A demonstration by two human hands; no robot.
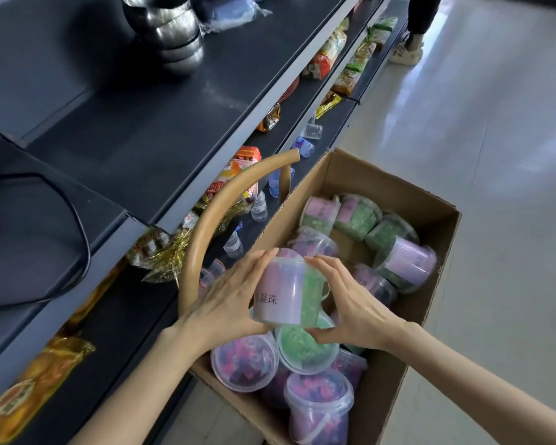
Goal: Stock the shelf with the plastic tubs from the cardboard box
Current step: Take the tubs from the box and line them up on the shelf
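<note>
While the cardboard box point(350, 175) sits on the floor beside the shelf point(142, 123), the left hand point(228, 297) and right hand point(350, 303) together clasp one plastic tub point(283, 290). It hangs above the box, over other tubs point(305, 348) lying inside.

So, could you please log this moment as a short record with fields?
setting: shop aisle beside a dark shelf
held item: plastic tub with a pink label and green contents
left hand: grips the tub's left side
right hand: grips the tub's right side
tub position: above the cardboard box
box contents: many more tubs, green or pink-purple
top shelf: stacked steel bowls
</note>
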